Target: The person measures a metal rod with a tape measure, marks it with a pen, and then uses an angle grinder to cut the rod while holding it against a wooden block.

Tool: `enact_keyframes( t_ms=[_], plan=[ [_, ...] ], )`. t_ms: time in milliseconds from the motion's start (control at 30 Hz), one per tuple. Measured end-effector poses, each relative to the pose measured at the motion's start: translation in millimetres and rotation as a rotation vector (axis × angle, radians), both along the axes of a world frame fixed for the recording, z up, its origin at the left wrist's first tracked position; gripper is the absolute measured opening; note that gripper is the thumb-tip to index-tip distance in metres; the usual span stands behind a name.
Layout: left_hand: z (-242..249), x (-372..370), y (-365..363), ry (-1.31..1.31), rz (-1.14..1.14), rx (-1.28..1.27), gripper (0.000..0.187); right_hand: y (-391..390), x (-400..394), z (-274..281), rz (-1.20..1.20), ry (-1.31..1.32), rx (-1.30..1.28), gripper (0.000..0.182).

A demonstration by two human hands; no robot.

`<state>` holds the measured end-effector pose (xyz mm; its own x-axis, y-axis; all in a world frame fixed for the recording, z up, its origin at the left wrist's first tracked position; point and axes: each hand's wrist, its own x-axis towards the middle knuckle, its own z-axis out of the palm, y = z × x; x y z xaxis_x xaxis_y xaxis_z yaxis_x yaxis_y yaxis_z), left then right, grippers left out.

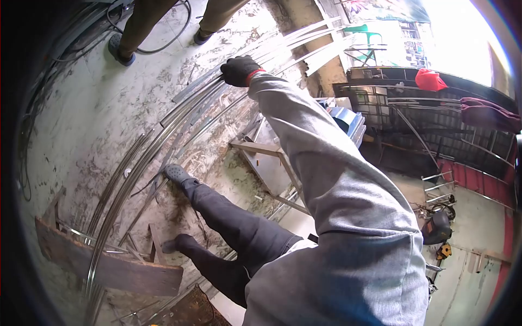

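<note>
One gloved hand shows, at the end of a grey sleeve that runs up from the lower right; it appears to be my right hand [239, 71], in a black glove with a red cuff. Its fingers are curled at the long, shiny metal tubes [147, 157], which run from the upper right down to the lower left. The glove hides how many tubes it holds. More pale tubes [304, 37] lie beyond the hand. My left hand is out of view.
Another person's legs [142, 30] stand at the top left near a cable loop [187, 27]. A wooden board [109, 266] crosses under the tubes at the lower left. A metal-framed stand [261, 148], a green chair [363, 37] and a red cloth [430, 80] are also around.
</note>
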<state>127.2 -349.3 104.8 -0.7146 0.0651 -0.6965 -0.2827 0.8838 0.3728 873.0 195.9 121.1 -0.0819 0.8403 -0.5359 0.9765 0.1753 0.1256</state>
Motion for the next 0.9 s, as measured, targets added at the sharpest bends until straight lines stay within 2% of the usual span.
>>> enact_keyframes(
  t_ms=[33, 133, 267, 333, 367, 467, 567, 600, 633, 700, 733, 800, 867, 900],
  plan=[
    [1, -1, 4, 0.005, -0.002, -0.006, 0.036, 0, 6, -7, 0.034, -0.003, -0.034, 0.03],
    [7, -2, 8, 0.024, 0.004, -0.018, 0.035, 3, 47, -31, -0.101, -0.05, 0.094, 0.03],
    [10, 1, 8, 0.027, 0.008, -0.031, 0.033, 0, 104, -39, -0.305, -0.232, 0.126, 0.029],
    [11, 2, 9, 0.023, 0.017, -0.029, 0.032, -5, 99, -29, -0.166, -0.227, 0.057, 0.035],
    [13, 2, 8, 0.026, 0.024, -0.029, 0.031, -4, 83, -20, -0.002, -0.261, 0.052, 0.035],
    [25, -4, 6, 0.035, 0.041, -0.018, 0.03, -3, 74, -53, 0.234, -0.035, 0.172, 0.03],
    [42, -13, -2, 0.027, 0.087, 0.014, 0.029, 3, 58, -68, 0.119, -0.052, 0.036, 0.028],
    [49, -13, -5, 0.023, 0.101, 0.021, 0.029, -1, 79, -83, 0.185, 0.03, 0.167, 0.027],
    [57, -14, -11, 0.021, 0.123, 0.029, 0.028, -8, 99, -97, 0.12, 0.103, 0.203, 0.025],
    [69, -17, -15, 0.03, 0.153, 0.059, 0.028, 1, 87, -81, 0.075, -0.065, 0.056, 0.03],
    [72, -14, -14, 0.025, 0.161, 0.073, 0.028, 0, 82, -80, 0.071, 0.037, 0.128, 0.032],
    [77, -10, -14, 0.023, 0.187, 0.091, 0.027, -1, 53, -91, 0.255, 0.25, 0.363, 0.03],
    [82, -7, -12, 0.019, 0.196, 0.107, 0.027, 6, 9, -106, 0.356, 0.421, 0.409, 0.032],
    [83, -6, -10, 0.02, 0.2, 0.117, 0.027, 5, -16, -115, 0.258, 0.504, 0.283, 0.038]
  ],
)
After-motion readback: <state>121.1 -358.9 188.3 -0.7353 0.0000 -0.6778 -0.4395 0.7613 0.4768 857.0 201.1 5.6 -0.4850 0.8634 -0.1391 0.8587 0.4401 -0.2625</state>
